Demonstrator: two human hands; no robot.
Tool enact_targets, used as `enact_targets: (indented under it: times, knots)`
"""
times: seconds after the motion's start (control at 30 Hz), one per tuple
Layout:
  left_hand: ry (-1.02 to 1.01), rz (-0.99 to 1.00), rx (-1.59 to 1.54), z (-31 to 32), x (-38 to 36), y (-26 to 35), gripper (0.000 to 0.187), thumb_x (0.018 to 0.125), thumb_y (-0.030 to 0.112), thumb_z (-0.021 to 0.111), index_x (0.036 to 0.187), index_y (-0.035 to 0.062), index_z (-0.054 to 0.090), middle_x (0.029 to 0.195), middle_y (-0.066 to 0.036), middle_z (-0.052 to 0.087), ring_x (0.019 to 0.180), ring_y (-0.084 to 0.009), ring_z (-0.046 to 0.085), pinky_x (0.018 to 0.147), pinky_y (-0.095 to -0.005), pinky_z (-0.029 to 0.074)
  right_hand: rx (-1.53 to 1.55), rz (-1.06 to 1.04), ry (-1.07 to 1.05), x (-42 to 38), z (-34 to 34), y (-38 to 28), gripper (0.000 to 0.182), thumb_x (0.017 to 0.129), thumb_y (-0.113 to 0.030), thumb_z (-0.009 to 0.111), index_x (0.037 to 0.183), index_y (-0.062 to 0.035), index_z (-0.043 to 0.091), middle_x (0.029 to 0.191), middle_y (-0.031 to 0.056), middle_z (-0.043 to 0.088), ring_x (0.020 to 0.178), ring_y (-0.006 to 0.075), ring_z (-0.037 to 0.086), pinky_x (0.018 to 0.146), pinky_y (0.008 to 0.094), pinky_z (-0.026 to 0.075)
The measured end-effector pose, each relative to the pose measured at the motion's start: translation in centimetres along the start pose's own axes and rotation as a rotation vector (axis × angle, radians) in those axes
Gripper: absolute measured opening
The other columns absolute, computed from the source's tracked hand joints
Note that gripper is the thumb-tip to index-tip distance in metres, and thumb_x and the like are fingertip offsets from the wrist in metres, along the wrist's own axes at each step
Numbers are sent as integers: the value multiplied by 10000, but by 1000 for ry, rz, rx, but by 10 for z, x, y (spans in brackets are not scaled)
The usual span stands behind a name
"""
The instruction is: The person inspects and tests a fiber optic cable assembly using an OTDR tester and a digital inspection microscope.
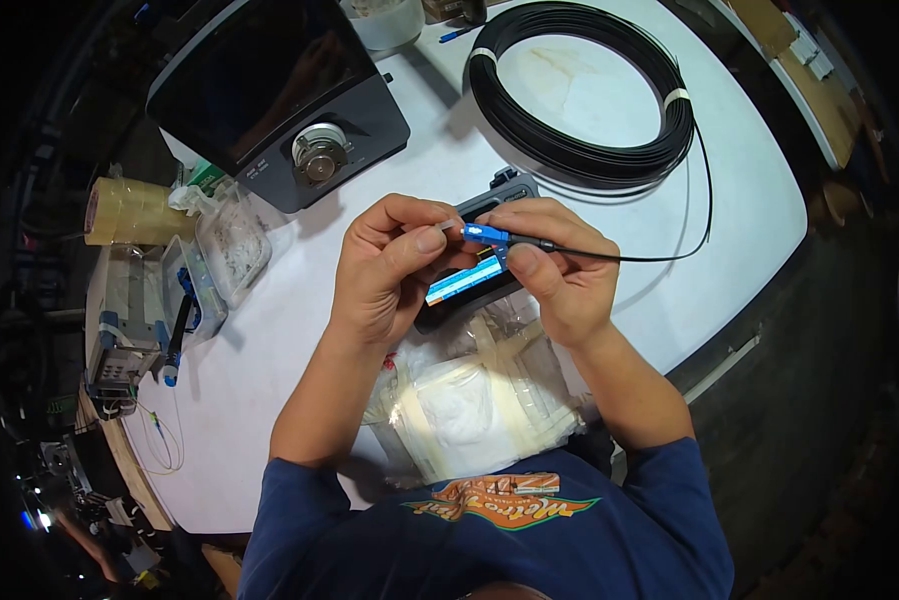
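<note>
Between the fingers of my right hand (575, 275) is a blue fibre optic connector (484, 234), its black cable (650, 259) running off to the right. My left hand (380, 265) pinches a small, pale translucent piece, like a dust cap (447, 225), close to the connector's tip. Below both hands lies a dark handheld device with a lit screen (467, 283), partly covered by them. A bundle wrapped in clear plastic and tape (460, 400) sits nearest my body.
A large coil of black cable (495, 125) lies at the back right. At the back left stands a dark-screened unit (270, 90) with a round metal fixture (320, 155). Clear plastic tubs (235, 245), tape rolls (140, 212) and a grey instrument (125, 335) line the left edge.
</note>
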State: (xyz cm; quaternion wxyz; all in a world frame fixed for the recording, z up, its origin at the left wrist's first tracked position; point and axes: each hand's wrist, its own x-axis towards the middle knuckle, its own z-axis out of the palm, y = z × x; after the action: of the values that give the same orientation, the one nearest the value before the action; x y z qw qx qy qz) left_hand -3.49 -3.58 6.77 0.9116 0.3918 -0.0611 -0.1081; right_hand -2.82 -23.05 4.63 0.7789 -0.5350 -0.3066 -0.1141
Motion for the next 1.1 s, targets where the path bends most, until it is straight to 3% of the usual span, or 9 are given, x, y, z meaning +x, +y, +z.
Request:
enact_targets:
  times: [0.07,0.5,0.57,0.8,0.87,1.1]
  knots:
    - [-28,19,12,1,0,0,157,887,28,746,1027,-9,686,1014,-145,711,926,-246,748,843,-356,652,42,126,53,-2,2,-2,307,973,-172,703,1164,68,716,1144,200,699,1037,245,673,921,342,532]
    - [-15,14,113,-5,-4,2,181,904,27,744,1066,-39,698,1020,-157,731,926,-245,755,856,-344,634,174,182,60,-4,5,0,280,990,-142,684,1167,73,697,1146,196,700,1038,240,681,927,351,550]
    - [-23,16,168,-7,-4,3,183,901,26,753,1065,-38,706,1024,-158,736,926,-235,754,856,-331,621,211,120,25,-2,4,3,220,990,-15,643,1181,85,685,1126,184,699,991,230,707,888,337,585]
    - [-2,15,382,-9,-8,13,130,889,36,762,1001,-12,719,989,-170,722,876,-250,728,799,-356,615,187,219,2,-5,1,4,205,992,-15,646,1169,79,690,1122,168,704,996,218,703,906,328,569]
    - [-5,-17,404,-10,-7,15,166,858,3,795,1009,-32,735,994,-148,750,882,-198,748,841,-317,617,239,265,18,-6,3,4,206,996,-26,650,1169,79,689,1122,161,705,1009,215,700,901,328,569]
    - [-47,-83,408,-19,-8,21,190,853,13,805,1021,-27,726,982,-144,750,855,-184,747,802,-295,622,199,257,-74,-10,1,13,211,1002,-44,651,1172,73,691,1123,147,705,1016,204,697,916,326,569]
